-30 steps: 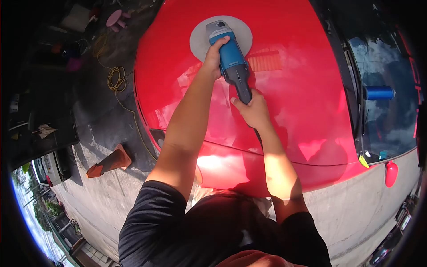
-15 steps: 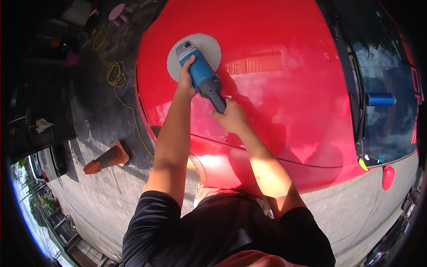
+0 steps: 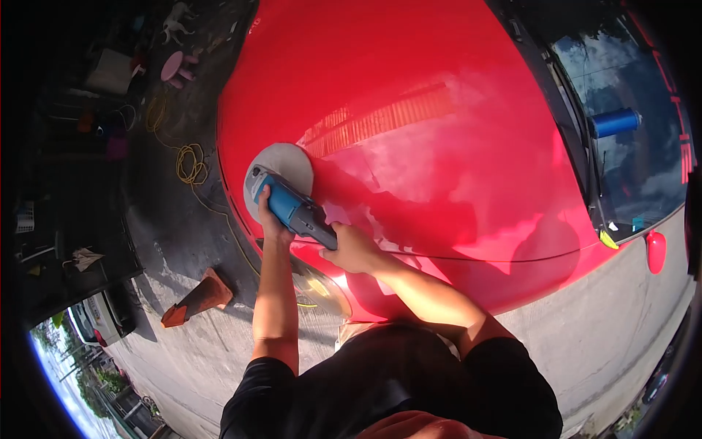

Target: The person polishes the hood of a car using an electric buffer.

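Observation:
A blue and dark grey car polisher (image 3: 291,207) lies tilted across the front corner of a red car hood (image 3: 409,168). Its round whitish pad (image 3: 287,162) rests against the paint. Near the tool's head, my left hand (image 3: 272,218) grips the body, thumb along the top. My right hand (image 3: 352,249) is wrapped round the rear handle. Parts of the fingers on both hands are hidden beneath the tool.
A blue cylinder (image 3: 616,123) lies by the windshield (image 3: 621,175), above the red side mirror (image 3: 656,252). On the left, a yellow cord (image 3: 191,164) coils on the ground near an orange traffic cone (image 3: 197,298) and a pink stool (image 3: 178,68).
Both hands have drawn the polisher toward me and slightly left, from farther up the hood to its near front corner. The tool has also turned to a flatter angle.

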Action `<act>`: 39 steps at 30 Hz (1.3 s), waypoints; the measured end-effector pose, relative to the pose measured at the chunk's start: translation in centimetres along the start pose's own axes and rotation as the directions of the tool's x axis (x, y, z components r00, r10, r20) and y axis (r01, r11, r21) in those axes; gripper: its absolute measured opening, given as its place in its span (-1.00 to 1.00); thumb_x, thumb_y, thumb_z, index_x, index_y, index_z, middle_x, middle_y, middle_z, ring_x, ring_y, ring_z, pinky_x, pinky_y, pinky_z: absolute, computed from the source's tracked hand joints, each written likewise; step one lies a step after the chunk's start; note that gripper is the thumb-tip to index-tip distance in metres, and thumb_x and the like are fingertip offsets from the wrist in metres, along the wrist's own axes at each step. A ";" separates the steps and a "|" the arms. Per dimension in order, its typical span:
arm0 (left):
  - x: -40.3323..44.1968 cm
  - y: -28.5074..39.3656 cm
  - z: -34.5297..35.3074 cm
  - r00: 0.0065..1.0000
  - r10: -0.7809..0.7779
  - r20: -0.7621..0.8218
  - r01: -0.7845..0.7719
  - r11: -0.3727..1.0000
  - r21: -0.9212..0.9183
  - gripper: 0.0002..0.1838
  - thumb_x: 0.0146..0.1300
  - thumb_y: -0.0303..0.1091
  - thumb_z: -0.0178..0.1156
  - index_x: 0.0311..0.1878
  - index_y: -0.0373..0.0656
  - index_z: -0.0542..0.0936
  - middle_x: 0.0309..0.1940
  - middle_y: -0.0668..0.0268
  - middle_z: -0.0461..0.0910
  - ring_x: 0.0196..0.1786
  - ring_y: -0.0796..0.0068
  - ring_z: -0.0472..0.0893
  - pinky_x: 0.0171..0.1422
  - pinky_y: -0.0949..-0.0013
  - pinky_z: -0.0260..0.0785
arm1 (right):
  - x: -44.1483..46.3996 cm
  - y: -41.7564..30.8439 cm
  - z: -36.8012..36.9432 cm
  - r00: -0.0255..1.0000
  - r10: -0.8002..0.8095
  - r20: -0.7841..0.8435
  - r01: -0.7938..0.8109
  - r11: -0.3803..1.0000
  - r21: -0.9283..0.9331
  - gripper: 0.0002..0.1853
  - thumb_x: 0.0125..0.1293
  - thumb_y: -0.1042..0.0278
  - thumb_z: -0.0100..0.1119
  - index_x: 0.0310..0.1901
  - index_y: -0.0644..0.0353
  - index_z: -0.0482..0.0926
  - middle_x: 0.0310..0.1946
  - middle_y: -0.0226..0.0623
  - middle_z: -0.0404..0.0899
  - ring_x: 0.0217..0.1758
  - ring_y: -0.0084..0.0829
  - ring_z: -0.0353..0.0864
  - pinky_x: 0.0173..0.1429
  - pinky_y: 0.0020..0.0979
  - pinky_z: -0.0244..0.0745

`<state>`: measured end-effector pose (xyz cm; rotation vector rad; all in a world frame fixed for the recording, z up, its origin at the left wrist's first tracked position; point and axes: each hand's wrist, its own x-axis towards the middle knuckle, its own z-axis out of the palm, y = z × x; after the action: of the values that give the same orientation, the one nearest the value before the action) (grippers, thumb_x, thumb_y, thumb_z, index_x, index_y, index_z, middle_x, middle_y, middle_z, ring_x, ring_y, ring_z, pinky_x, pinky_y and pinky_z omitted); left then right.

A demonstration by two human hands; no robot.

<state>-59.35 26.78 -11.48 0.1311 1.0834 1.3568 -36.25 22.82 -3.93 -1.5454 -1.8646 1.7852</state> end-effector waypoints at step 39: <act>3.0 -12.3 33.0 0.885 -0.205 0.419 0.053 0.936 0.347 -0.29 0.34 0.12 0.48 0.29 -0.26 0.54 -0.09 0.07 0.69 -0.16 0.17 0.79 -0.04 0.03 0.77 | -11.6 7.6 -15.0 0.730 0.175 -0.661 0.004 0.966 0.260 -0.57 0.33 0.21 0.57 0.03 0.34 0.62 -0.45 -0.08 0.68 -0.39 -0.16 0.77 -0.18 -0.14 0.62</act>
<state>-28.59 42.05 -3.18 0.5814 0.8915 0.9475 -16.32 22.82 0.39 -1.8609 -1.1803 1.1502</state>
